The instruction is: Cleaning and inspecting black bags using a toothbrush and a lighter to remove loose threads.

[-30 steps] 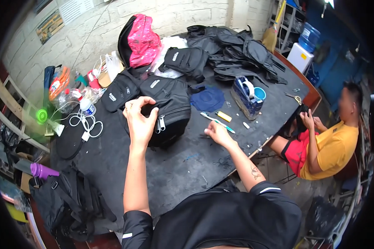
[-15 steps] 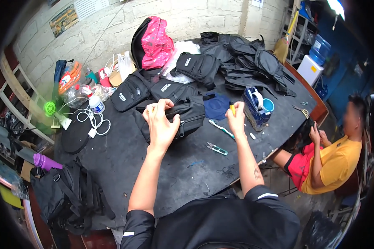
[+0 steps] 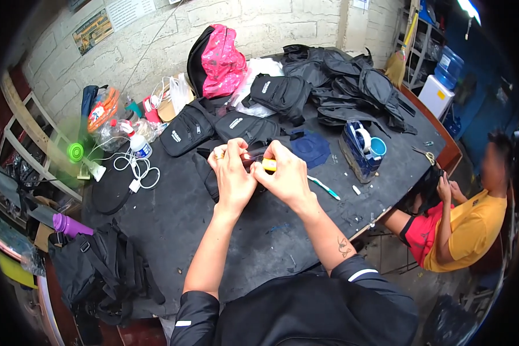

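- Yellow lighter (image 3: pixel 269 165): smooth, hard-looking short bar, pinched btwn thumb & fingers of R hand (image 3: pixel 291 176); long axis approx. crosswise, pointing twd L hand, most of its length covered.
- L hand (image 3: pixel 232 176): fingers bent, thumb drawn in, right next to R thumb; can't tell exactly what the tips grip.
- Black bag (image 3: pixel 205 173): soft woven-looking fabric, under & just left of L hand; mostly hidden, so can't tell its long axis.
- Just beyond both hands: 3 blk pouches (image 3: pixel 185 134), matte cloth, rounded corners, zips.
- Beyond R hand, to its right: dark blue cloth (image 3: pixel 314 151), flat, roundish.
- Just right of R hand: toothbrush (image 3: pixel 324 188), slim wht/green plastic, lying slantwise.
- Farther right: blue tape holder (image 3: pixel 357 153) w/ ring-shaped rolls.
- Well left of L hand: wht cable (image 3: pixel 134 173), loosely looped, nr plastic spray bottle (image 3: pixel 138 145).
- Under it all: blk tabletop (image 3: pixel 161 230), scuffed.
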`<state>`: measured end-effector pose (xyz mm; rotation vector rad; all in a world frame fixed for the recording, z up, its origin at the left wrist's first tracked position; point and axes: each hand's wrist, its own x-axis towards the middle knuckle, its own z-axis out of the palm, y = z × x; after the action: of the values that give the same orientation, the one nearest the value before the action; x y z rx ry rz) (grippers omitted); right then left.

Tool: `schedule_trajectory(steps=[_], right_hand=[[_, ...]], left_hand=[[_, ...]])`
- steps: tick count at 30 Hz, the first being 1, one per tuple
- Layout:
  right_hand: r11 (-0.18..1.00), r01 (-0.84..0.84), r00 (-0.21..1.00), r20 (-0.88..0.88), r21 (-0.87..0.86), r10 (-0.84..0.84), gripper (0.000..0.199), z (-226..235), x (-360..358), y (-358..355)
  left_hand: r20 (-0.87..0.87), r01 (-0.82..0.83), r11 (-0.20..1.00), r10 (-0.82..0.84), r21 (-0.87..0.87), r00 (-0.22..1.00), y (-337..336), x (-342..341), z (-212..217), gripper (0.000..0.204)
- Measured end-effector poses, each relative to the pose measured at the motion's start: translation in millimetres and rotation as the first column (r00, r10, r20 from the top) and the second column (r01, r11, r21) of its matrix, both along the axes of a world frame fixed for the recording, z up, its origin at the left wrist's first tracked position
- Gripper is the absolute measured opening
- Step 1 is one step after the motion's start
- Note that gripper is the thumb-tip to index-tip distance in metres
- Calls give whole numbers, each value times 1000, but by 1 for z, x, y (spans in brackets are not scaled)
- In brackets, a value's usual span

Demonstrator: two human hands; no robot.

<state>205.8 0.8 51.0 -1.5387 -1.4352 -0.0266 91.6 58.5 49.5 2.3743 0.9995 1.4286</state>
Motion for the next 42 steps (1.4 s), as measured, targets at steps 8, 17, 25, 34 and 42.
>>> schedule_trajectory(steps=[8, 17, 25, 34, 42], right_hand=[[996, 0, 998, 58, -92, 5, 32, 5, -5, 2], [835, -542, 405, -900, -93, 162, 49, -81, 86, 49], [757, -553, -187, -937, 348, 294, 39, -60, 69, 54], [817, -214, -112, -844, 536, 525, 22, -59, 77, 55], [852, -190, -196, -870, 487, 453, 24, -101, 83, 76]], left_hand=[[9, -18, 1000, 18, 18, 1000, 1, -9, -3, 44], [897, -237, 936, 326, -261, 299, 41, -65, -45, 22], [964, 936, 271, 200, -226, 175, 56, -109, -49, 29], [961, 947, 247, 233, -205, 147, 72, -106, -63, 33], [872, 818, 404, 437, -409, 220, 99, -84, -139, 44]])
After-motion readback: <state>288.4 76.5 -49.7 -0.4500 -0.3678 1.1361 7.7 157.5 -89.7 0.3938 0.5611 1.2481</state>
